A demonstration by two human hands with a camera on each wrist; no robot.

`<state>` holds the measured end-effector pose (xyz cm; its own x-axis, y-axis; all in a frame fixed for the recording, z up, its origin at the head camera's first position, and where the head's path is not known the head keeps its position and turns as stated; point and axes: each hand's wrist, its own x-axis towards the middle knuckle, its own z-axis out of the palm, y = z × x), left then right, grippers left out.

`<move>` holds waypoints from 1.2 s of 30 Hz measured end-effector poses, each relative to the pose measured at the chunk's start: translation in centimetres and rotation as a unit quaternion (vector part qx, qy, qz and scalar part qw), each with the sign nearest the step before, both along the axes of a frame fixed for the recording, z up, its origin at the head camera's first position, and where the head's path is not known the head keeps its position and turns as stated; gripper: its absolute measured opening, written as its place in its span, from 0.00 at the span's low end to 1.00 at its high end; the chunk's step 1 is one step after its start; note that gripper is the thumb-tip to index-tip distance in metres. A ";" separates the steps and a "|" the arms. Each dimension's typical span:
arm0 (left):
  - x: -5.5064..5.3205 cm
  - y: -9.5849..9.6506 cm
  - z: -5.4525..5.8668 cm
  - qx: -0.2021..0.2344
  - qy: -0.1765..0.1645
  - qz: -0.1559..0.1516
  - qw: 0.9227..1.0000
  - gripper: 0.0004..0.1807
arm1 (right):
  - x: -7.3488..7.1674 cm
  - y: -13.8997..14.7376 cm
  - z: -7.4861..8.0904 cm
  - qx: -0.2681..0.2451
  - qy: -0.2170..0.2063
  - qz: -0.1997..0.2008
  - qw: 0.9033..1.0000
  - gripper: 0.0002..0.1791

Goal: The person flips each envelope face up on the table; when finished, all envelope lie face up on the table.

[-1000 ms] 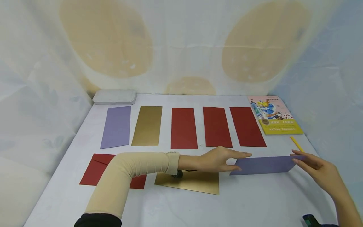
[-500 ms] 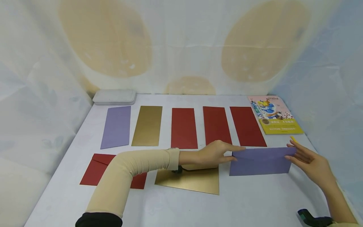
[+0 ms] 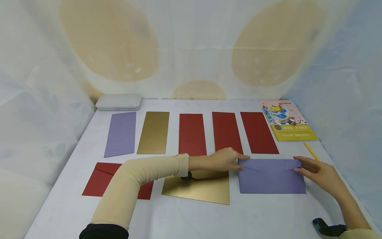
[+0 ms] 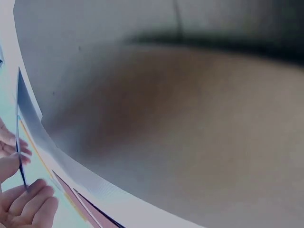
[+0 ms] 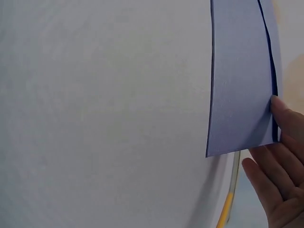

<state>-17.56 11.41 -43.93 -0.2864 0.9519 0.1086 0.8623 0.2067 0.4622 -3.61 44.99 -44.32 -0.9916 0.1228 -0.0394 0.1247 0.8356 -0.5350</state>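
A purple envelope [image 3: 271,179] is held at the right front of the table, its flap side facing me and its flap folded down. My left hand [image 3: 225,160] pinches its upper left corner between thumb and fingers. At the upper right corner my right hand [image 3: 319,174] grips it the same way. In the right wrist view the thumb of my right hand [image 5: 282,156] presses the flap edge, with the other fingers behind. The left wrist view is mostly blurred; at its left edge my left hand [image 4: 31,204] holds the envelope [image 4: 20,123], seen nearly edge-on.
Behind lie another purple envelope [image 3: 120,134], a gold one [image 3: 153,132] and red ones [image 3: 192,132] in a row. A gold envelope [image 3: 206,192] and a red one [image 3: 99,179] lie partly under my left arm. A book [image 3: 287,119], yellow pencil-like stick [image 3: 311,151] and white case [image 3: 119,102] lie around.
The purple envelope has turned from a steep tilt to show its flap side, and shifted slightly left and toward me. My right hand has moved left with it; both hands keep their hold.
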 end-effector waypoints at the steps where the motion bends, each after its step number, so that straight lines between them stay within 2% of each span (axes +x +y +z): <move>1: 0.0 0.1 -0.1 -0.012 -0.002 0.000 1.000 0.25 | 0.0 0.0 0.0 0.002 -0.011 0.007 1.000 0.36; 4: 0.0 0.3 -0.2 -0.035 -0.007 -0.009 0.999 0.26 | 0.0 0.2 -0.2 0.001 -0.028 0.021 0.999 0.36; 7: 0.0 0.6 -0.3 -0.034 -0.006 -0.020 0.999 0.26 | 0.0 0.4 -0.3 0.004 -0.032 0.029 0.999 0.37; 12: 0.0 1.1 -0.6 -0.030 -0.002 -0.029 0.999 0.26 | 0.3 0.7 -0.5 0.010 -0.020 0.024 0.999 0.35; 19: 0.0 1.1 -1.2 -0.045 -0.006 -0.022 0.999 0.28 | 0.3 0.2 -0.7 0.022 -0.003 0.035 0.999 0.33; 29: 1.2 0.6 -0.8 -0.082 0.020 -0.028 0.996 0.27 | 0.5 -1.1 -0.3 0.053 -0.010 0.072 0.996 0.31; 36: 1.4 0.4 -1.0 -0.078 0.034 -0.032 0.996 0.27 | 0.3 -1.4 -0.1 0.063 -0.019 0.079 0.995 0.33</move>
